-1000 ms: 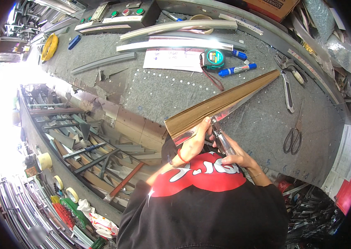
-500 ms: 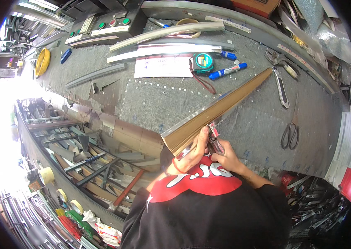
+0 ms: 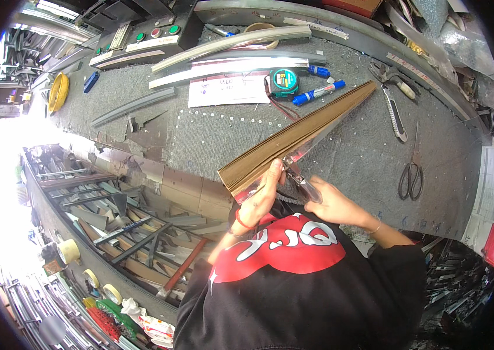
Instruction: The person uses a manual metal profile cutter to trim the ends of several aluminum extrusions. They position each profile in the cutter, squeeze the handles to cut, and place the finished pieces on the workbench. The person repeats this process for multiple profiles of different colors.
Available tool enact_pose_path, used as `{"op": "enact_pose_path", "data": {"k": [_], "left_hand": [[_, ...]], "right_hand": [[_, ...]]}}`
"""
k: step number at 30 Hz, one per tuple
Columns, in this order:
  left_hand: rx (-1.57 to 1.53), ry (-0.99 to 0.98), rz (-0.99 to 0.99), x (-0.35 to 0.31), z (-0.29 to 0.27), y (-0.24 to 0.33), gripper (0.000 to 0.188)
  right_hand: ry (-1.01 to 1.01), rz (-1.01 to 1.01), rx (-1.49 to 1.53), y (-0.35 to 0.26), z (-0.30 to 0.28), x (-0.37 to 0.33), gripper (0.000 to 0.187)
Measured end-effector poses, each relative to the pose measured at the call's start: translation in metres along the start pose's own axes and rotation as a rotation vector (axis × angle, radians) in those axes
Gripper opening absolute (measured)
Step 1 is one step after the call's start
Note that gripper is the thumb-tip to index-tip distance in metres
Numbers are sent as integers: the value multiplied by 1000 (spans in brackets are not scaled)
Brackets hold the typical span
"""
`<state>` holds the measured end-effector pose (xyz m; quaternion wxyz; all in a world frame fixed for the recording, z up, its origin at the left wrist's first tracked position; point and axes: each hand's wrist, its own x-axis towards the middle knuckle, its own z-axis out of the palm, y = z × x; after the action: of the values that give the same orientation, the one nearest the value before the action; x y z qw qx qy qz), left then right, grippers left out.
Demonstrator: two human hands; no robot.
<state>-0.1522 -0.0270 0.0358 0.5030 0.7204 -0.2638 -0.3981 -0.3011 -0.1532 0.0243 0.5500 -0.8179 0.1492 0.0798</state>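
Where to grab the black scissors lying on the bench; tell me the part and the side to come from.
Take the black scissors by the two finger loops, the end nearest the person, coming from above. They lie flat and shut on the grey bench mat with blades pointing away, and bare mat around the loops, so the handles are probably the safest hold.
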Motion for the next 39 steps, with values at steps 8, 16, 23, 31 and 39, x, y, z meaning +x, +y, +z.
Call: {"op": "enact_pose_path", "data": {"k": [8,16,23,31,39], "left_hand": [[-184,208,-176,-1,2,-15,56],[345,135,161,8,-37,-37,37],[953,417,804,87,3,-23,27],[958,97,428,61,-40,-32,22],[767,33,762,107,25,-32,19]], "right_hand": [[-262,381,643,10,-18,-17,60],[-62,452,998,48,-21,-69,62],[-110,139,1301,61,19,-88,92],[280,44,1331,53,30,-64,68],[357,-120,1224,52,-12,-16,56]]}}
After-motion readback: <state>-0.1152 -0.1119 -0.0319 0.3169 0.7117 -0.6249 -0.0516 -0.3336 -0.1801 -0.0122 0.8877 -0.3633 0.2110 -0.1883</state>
